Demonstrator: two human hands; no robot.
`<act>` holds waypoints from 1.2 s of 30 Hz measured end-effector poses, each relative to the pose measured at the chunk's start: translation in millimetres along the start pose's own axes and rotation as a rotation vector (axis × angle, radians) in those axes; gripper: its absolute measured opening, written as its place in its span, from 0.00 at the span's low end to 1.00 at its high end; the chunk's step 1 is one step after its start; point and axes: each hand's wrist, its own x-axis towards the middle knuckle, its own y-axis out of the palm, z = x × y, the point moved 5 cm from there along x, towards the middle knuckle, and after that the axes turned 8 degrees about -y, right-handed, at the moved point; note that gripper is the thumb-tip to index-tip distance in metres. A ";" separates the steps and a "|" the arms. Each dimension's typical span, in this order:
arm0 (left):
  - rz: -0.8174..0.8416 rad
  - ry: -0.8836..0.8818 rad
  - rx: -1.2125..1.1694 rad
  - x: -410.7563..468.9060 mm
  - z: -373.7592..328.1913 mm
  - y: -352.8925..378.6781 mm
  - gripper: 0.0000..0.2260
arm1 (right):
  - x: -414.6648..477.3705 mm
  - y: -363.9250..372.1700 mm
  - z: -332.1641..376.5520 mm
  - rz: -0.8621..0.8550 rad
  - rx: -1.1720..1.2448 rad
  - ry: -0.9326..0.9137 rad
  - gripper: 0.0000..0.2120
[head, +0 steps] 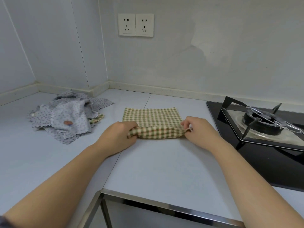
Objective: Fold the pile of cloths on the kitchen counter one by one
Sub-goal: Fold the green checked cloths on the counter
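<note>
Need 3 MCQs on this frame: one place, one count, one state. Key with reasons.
1. Where does the pile lie relative to the checked cloth?
A. To its left
B. To its right
C. On top of it

2. How many sockets are on the wall?
A. One
B. Two
C. Four

3. The checked cloth's near edge is:
A. flat and untouched
B. pinched at both ends
C. hidden under the pile

Key:
1 A: the pile sits left of the checked cloth, apart from it.
2 B: two sockets show side by side.
3 B: the left hand and right hand each pinch an end of the raised near edge.
</note>
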 end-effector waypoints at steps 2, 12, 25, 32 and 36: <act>-0.049 -0.123 -0.110 1.9 7.8 -4.7 0.05 | -1.8 4.5 8.0 0.005 0.254 -0.061 0.12; -0.145 -0.571 -0.713 5.8 27.7 -18.5 0.06 | -3.1 -3.0 -0.5 -0.220 0.533 0.059 0.10; 0.068 -0.750 -0.343 6.3 22.9 -9.8 0.09 | -4.5 0.5 -12.9 -0.111 0.160 0.310 0.10; -0.045 -0.655 -0.125 10.6 16.0 -8.5 0.07 | -0.5 1.5 -2.2 -0.271 0.171 0.215 0.14; -0.127 -0.580 0.075 11.4 8.5 -4.2 0.09 | 4.1 10.2 -4.8 -0.269 0.163 0.241 0.15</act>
